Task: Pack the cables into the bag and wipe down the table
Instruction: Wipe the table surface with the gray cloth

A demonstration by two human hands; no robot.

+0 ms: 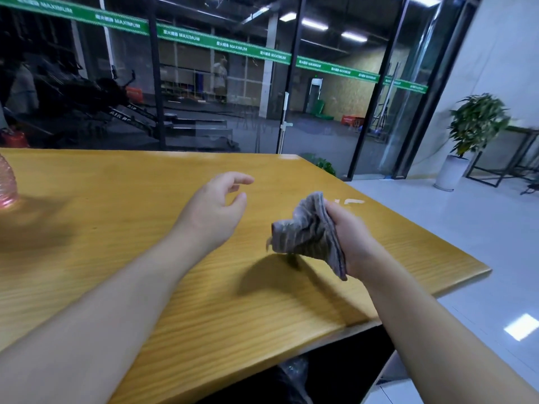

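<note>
My right hand grips a crumpled grey striped cloth and holds it a little above the yellow wooden table, near the table's right side. The cloth hangs loose and casts a shadow on the wood below. My left hand hovers over the middle of the table, to the left of the cloth, with fingers apart and nothing in it. No cables or bag can be told for sure in this view.
A pinkish plastic bottle stands at the table's far left edge. Something dark and shiny sits below the table's near edge. A glass wall runs behind the table. A potted plant stands on the tiled floor at right.
</note>
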